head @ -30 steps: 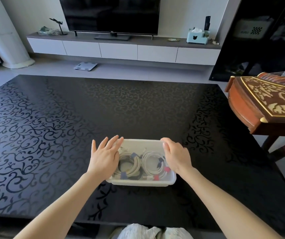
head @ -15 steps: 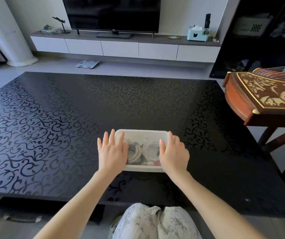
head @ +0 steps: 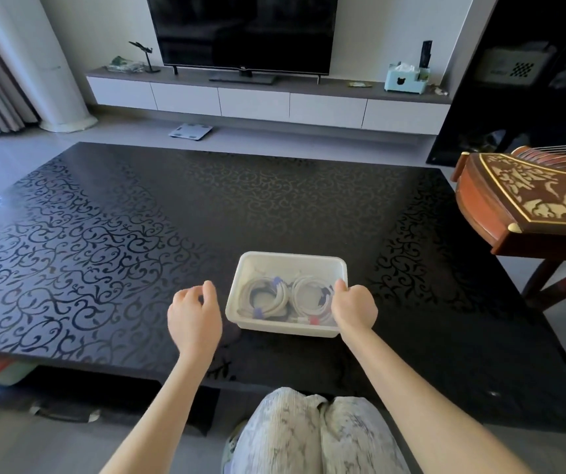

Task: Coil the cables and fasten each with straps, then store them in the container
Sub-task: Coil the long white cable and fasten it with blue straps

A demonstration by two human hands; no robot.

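We judge the storing step to be all but finished. The white plastic container [head: 288, 265] stands on the black scroll-patterned desk [head: 121, 234], close to its near edge and a little right of the middle. Inside it two white cable coils lie side by side. The left coil [head: 280, 300] is bound with blue straps [head: 257, 313]. The right coil [head: 304, 302] carries a red strap [head: 314, 320] at its near side, and what else lies under the coils we cannot make out.

Our right hand [head: 353, 304] is curled over the container's right wall near the near right corner, with the thumb inside the rim, so it grips the container. Our left hand [head: 194, 314] hovers just beside the container's left wall, apart from it. Its fingers are loosely bent toward the thumb and pinch nothing.

In our judgement the next move calls for little. We would let go of the rim gently so that the light container does not slide on the glossy desk, or bring the left hand to the other wall if the container is to be shifted.

As for writing, we can read none. The television [head: 240, 29] has a small mark on its lower bezel that is too small to tell. The pale blue tissue box [head: 403, 82] shows only a dark cat-head shape.
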